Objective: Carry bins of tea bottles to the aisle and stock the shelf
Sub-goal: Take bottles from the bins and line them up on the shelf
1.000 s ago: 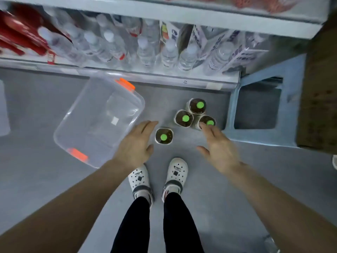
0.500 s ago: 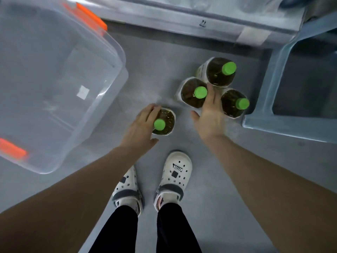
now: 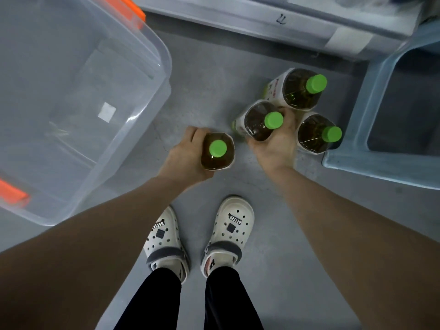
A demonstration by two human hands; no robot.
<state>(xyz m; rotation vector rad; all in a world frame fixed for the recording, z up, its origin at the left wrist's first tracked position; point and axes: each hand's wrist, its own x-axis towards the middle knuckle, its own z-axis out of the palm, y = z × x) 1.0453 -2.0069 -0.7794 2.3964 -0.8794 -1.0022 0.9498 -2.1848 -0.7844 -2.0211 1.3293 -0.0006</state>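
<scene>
- Since half a second ago our hands have gone from touching the bottles to taking hold of them. Our left hand (image 3: 184,157) is now wrapping round the lone tea bottle (image 3: 217,161). Our right hand (image 3: 277,146), which was lying flat among the cluster, is now curling round the second tea bottle (image 3: 256,122).
- Our left hand is clamping the lone tea bottle from the side that faces the clear bin (image 3: 164,55), with fingers and thumb bending round its shoulder. This green-capped bottle is sitting just right of the bin, nearer to it than any other bottle.
- Our right hand is gripping the second tea bottle under its green cap, with fingertips showing behind it and the thumb in front. It is sitting a little further from the bin.
- We cannot tell whether either gripped bottle is leaving the grey floor (image 3: 207,67).
- The far tea bottle (image 3: 295,91) and the outer tea bottle (image 3: 310,136) are standing untouched beyond our right hand, farthest from the bin.
- The bin is lying open-topped, with orange latches (image 3: 132,10) at two ends.
- A blue stool (image 3: 352,151) is standing on the bottles' side away from the bin, just beside the outer tea bottle.
- Our white clogs (image 3: 228,229) are standing off the bin's near right corner.
</scene>
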